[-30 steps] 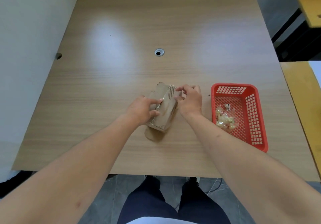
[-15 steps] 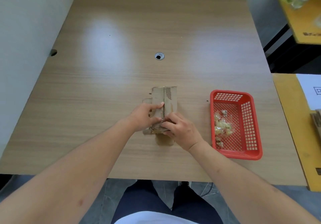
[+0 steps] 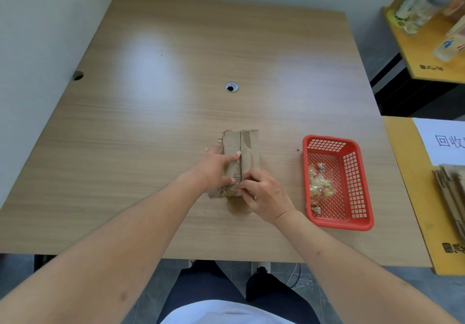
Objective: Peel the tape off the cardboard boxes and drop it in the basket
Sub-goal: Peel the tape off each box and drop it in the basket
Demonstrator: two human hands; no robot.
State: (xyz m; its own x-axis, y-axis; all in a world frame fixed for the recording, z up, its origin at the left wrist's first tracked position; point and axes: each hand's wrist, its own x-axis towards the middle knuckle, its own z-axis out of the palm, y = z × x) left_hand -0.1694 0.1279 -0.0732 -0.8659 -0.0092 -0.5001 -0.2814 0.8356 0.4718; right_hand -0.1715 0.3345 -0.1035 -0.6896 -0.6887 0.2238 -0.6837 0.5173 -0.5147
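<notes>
A small brown cardboard box (image 3: 247, 147) lies on the wooden table, its top flaps shut and torn along the seam. My left hand (image 3: 214, 166) presses flat on the box's left side, fingers spread over the top. My right hand (image 3: 261, 193) pinches at the near end of the seam, fingertips together on the tape there; the tape itself is too thin to make out. To the right stands a red plastic basket (image 3: 352, 190) holding crumpled clear tape scraps (image 3: 319, 185).
A round cable hole (image 3: 231, 87) sits mid-table behind the box. On the yellow side surface at right lie flattened cardboard pieces (image 3: 450, 198) and a white sheet with printing (image 3: 445, 140). A yellow shelf with bottles (image 3: 427, 9) is at the upper right.
My right hand moved from the far end of the box to its near end and now pinches at the seam. The left hand stays pressed on the box.
</notes>
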